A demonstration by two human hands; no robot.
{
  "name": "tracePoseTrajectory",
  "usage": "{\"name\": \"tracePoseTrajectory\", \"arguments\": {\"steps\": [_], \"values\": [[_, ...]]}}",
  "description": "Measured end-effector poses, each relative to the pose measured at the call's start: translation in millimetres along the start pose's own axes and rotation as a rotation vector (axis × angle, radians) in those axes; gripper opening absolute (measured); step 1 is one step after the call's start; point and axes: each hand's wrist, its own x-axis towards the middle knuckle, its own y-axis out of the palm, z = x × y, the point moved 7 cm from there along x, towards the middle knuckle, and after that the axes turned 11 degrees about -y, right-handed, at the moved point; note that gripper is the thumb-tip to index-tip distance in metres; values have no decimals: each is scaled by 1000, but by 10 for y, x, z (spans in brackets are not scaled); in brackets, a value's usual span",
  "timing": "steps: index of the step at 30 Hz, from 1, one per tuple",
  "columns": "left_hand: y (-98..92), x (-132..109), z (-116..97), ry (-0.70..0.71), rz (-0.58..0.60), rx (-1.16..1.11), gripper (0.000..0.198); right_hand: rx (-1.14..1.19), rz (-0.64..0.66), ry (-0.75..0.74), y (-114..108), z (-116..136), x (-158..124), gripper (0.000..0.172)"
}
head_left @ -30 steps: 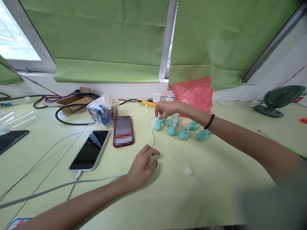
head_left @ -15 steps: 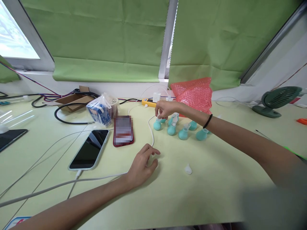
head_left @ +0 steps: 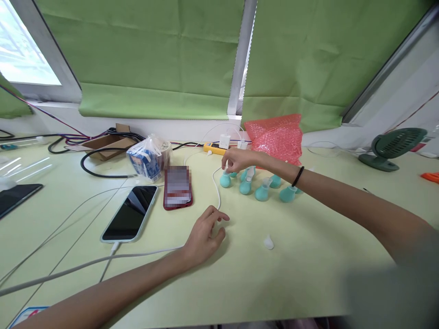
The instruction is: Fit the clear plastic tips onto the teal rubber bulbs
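several teal bulbs [head_left: 262, 193] with clear, flared tops are grouped just right of centre in the frame. the leftmost bulb [head_left: 225, 180], upright on the table [head_left: 302, 283], appears to be pinched at its clear top by the fingertips of the right hand [head_left: 238, 160]. nothing is grasped by the left hand [head_left: 205, 235], which is laid low at the centre of the frame, fingers loosely curled and thumb apart.

each bulb is judged to be light, the rounded teal body perhaps soft and easily squeezed, the top thinner and stiffer; the narrow neck seems best taken hold of, since the smooth round body could be rolled or tipped by a careless touch. the exact material cannot be told.

a small white piece [head_left: 269, 242], petal-like, is seen below the bulbs. a puckered, glossy texture is shown by the red bubble-wrap bag [head_left: 279, 141] behind them, while flat, reflective glass is presented by the light-cased phone [head_left: 130, 214] at centre left.
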Motion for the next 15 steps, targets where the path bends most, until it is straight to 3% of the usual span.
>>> {"name": "tracePoseTrajectory", "arguments": {"steps": [4,8,11,15], "values": [[-65,-16,-18,17,-62,-73,35,-15,-191,44,-144,137,-160,21],[-95,7,31,3,-99,-132,27,44,-332,84,-283,472,-446,15],[-95,31,81,-16,-113,-220,20,142,-316,113,-164,736,-657,8],[-44,53,166,-115,-50,-512,21,285,-297,131,232,945,-824,8]]}}
